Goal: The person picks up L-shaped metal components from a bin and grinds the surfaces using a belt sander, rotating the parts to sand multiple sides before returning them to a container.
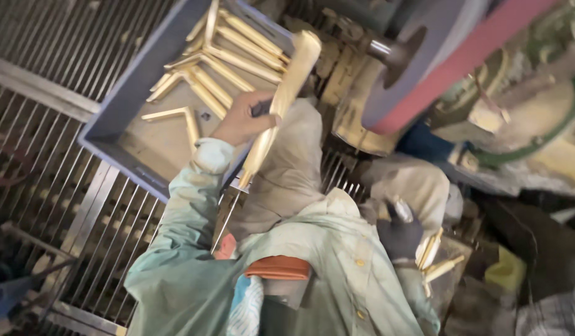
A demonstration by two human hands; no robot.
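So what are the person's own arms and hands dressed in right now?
The left hand is bare; its arm wears a loose, pale green long sleeve with a crumpled cuff. The right hand wears a dark glove. Small round buttons run down the matching pale green shirt front.

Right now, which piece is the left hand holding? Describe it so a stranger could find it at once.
Start at the grey crate of pale angled pieces on the metal grating, upper left. Just right of it, the left hand grips a long straight pale handle with a thin metal spike at its lower end. Unlike the bent crate pieces, it is straight and held up.
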